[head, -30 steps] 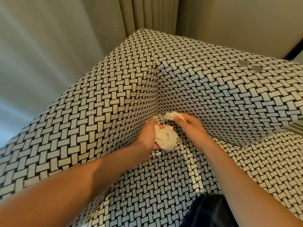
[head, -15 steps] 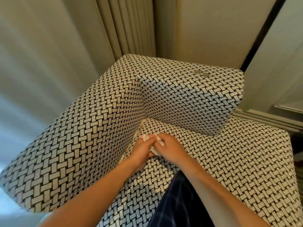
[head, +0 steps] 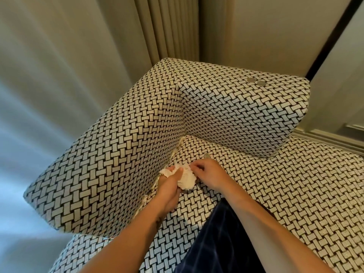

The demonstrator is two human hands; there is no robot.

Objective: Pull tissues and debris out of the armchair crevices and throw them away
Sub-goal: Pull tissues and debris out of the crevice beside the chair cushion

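The armchair is covered in black-and-white woven fabric. My left hand grips a crumpled white tissue wad on the seat, close to the crevice by the left armrest. My right hand touches the wad from the right, its fingers curled on the tissue's edge. More pale scraps of debris poke out along the crevice between seat and left armrest, nearer to me than my hands. A small coin-like disc lies on the seat just beyond my right hand.
Two round discs rest on top of the backrest. Beige curtains hang behind the chair and a wall with a dark strip stands at right. My dark checked trouser leg rests on the seat.
The view has pulled back and up from the chair corner. My hands have come toward me along the left crevice, gathering the tissues into one wad in my left hand.
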